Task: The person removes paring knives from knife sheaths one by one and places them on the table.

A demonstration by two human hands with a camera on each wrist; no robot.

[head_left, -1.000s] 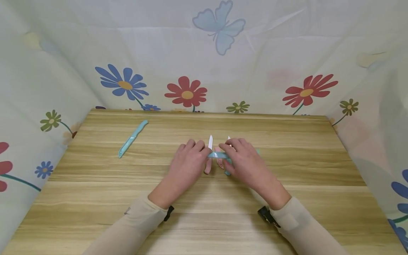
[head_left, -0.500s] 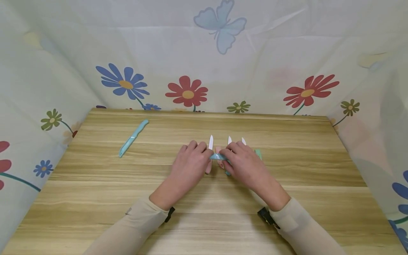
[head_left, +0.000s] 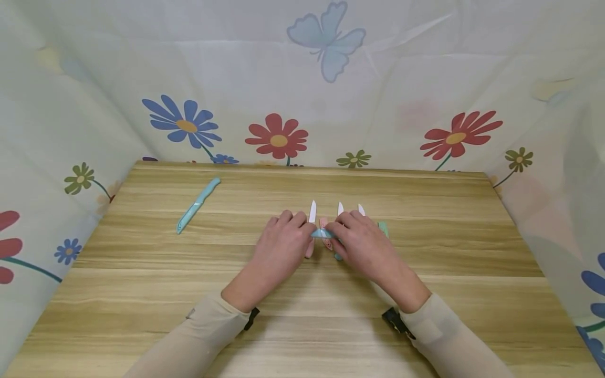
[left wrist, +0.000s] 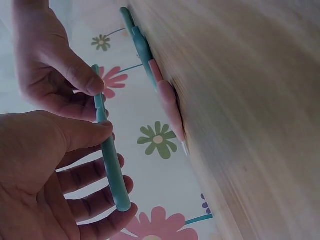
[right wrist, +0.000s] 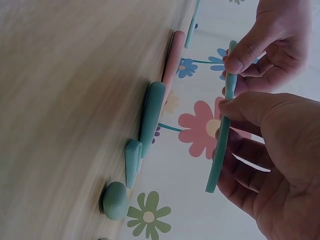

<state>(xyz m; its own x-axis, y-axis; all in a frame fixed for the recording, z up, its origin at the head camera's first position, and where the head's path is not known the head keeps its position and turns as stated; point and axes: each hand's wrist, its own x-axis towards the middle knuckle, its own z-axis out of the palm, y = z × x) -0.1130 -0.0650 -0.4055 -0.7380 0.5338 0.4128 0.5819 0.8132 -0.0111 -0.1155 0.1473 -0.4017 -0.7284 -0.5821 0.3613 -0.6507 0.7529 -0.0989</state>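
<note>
In the head view my left hand (head_left: 281, 241) and right hand (head_left: 364, 241) meet over a light-blue knife (head_left: 323, 233), held crosswise above the table. My left hand (left wrist: 35, 160) grips its rounded handle (left wrist: 114, 175), thumb on top. My right hand (right wrist: 295, 145) pinches the flat sheath (right wrist: 220, 155) between thumb and fingers. No blade shows between handle and sheath. Below lie a pink knife with a white blade (head_left: 313, 211) and a pink sheath (head_left: 327, 243). Two more white blades, one at the right (head_left: 361, 209), stick out beyond my right hand, which hides their handles.
Another light-blue knife (head_left: 197, 206) lies sheathed at the table's left. A green sheath (head_left: 383, 228) lies just right of my right hand. In the right wrist view a teal handle (right wrist: 151, 112) and a green rounded end (right wrist: 116, 201) rest on the wooden table (head_left: 302, 325).
Between one second and half a second ago, the right hand and the held knife's right end shifted slightly, uncovering the rightmost white blade and the green sheath. Since then, the hands have barely moved.
</note>
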